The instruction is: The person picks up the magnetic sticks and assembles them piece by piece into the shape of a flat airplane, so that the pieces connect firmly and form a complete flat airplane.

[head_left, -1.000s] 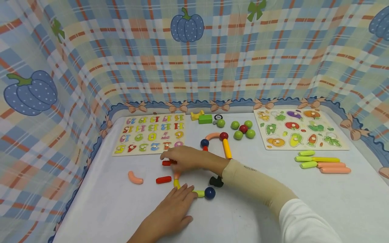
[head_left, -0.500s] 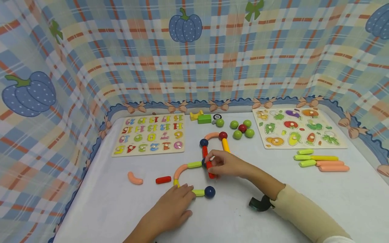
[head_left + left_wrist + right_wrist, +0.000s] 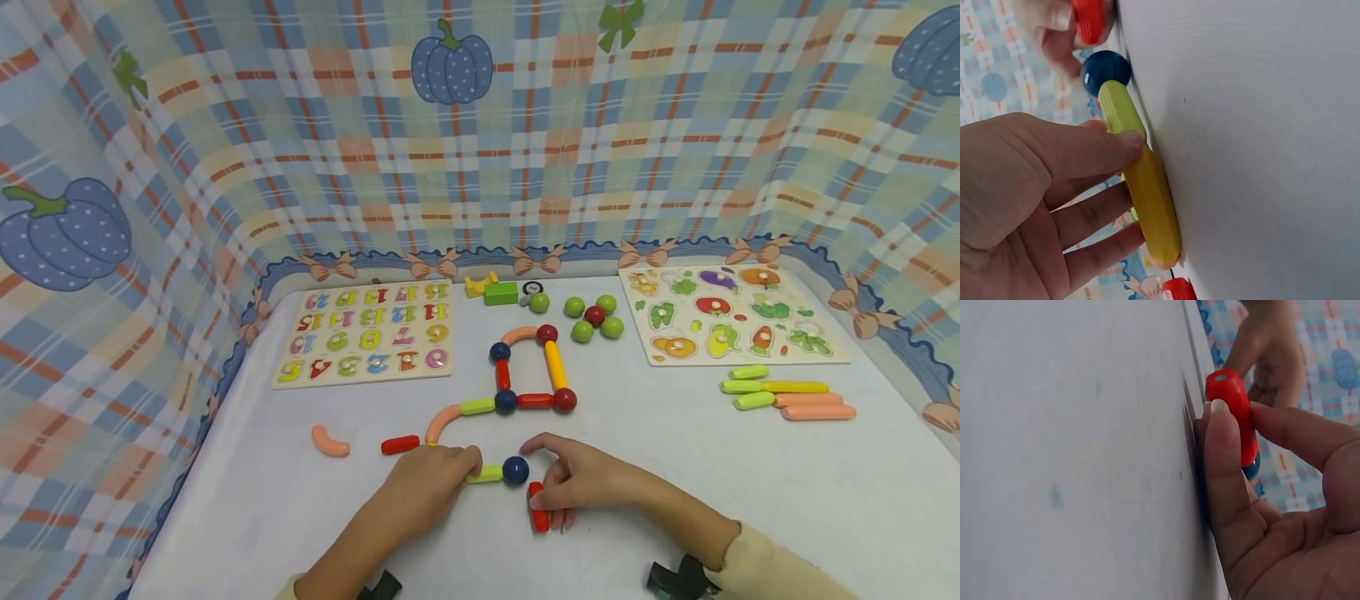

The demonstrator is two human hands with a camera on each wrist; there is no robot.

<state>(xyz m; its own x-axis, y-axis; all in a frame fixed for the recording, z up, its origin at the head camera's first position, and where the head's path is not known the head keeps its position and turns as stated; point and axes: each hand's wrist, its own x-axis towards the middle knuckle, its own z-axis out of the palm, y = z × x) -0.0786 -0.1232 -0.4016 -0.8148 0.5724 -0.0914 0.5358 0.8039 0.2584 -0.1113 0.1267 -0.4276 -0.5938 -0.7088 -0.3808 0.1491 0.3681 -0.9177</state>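
Observation:
My left hand [image 3: 431,483] pinches a yellow curved magnetic stick [image 3: 1155,209] near its joint with a light-green stick [image 3: 1121,106], thumb on top and fingers behind. A dark-blue ball [image 3: 515,471] caps the green stick's far end. My right hand [image 3: 588,479] pinches a short red stick [image 3: 539,518] between thumb and fingers, just in front of that ball and low over the table. The chain goes on through a peach curved stick [image 3: 442,422] and another green stick [image 3: 477,407] to a second blue ball [image 3: 506,402]. My left hand hides part of it.
Beyond stands a closed loop with a yellow stick [image 3: 555,364] and red balls [image 3: 565,400]. A loose red stick [image 3: 400,445] and peach curve [image 3: 330,442] lie left. Number board [image 3: 362,333], vegetable board [image 3: 735,317], green balls [image 3: 582,331] and spare sticks [image 3: 817,413] lie around.
My right hand has carried the red stick from near the number board rightward, then toward me beside the front blue ball. My left hand has gone from lying over the chain to gripping it.

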